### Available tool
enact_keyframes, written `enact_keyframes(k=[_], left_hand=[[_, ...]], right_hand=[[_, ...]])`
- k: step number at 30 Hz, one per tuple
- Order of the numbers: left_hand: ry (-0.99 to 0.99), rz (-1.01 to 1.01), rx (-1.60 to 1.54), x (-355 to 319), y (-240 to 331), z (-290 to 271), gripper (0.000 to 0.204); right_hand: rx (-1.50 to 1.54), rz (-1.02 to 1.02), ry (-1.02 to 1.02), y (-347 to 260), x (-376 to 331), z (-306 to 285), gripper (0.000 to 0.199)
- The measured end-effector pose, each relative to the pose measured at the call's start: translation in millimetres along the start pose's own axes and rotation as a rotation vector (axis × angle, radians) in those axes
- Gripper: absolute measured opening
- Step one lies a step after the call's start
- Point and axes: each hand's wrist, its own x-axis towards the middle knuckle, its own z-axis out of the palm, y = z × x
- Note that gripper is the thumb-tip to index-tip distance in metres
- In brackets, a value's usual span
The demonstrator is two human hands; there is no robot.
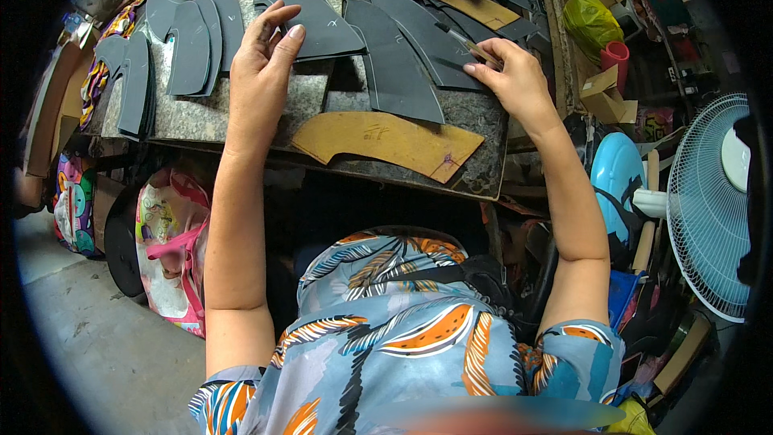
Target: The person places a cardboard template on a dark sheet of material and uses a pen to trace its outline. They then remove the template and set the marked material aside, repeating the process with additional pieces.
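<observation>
Left hand (266, 52) lay flat, fingers spread, pressing a dark cut sheet (310, 20) on the worktop (201, 117); right hand (515, 72) pinched a thin brush (471, 44); sheets looked light, floppy, best lifted by an edge

A white fan (713, 209) stood at the right edge. A yellow-green bag (590, 22) and a red cup (615, 60) were at upper right, a colourful bag (167, 250) at lower left.
</observation>
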Motion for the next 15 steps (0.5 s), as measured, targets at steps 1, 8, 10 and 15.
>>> enact_keyframes(k=[1,8,10,15], left_hand=[[0.002,-0.001,-0.001,0,0,0,0.034],[0.017,0.013,-0.043,2,-2,-2,0.034],[0.030,0.011,-0.092,3,-3,-2,0.037],[0.088,-0.025,-0.230,1,-1,-1,0.048]], right_hand=[[0.060,0.028,-0.017,3,2,2,0.038],[0.711,0.060,-0.011,-1,5,-2,0.020],[0.794,0.008,0.066,-11,11,-11,0.016],[0.969,-0.209,0.073,-51,32,-12,0.017]])
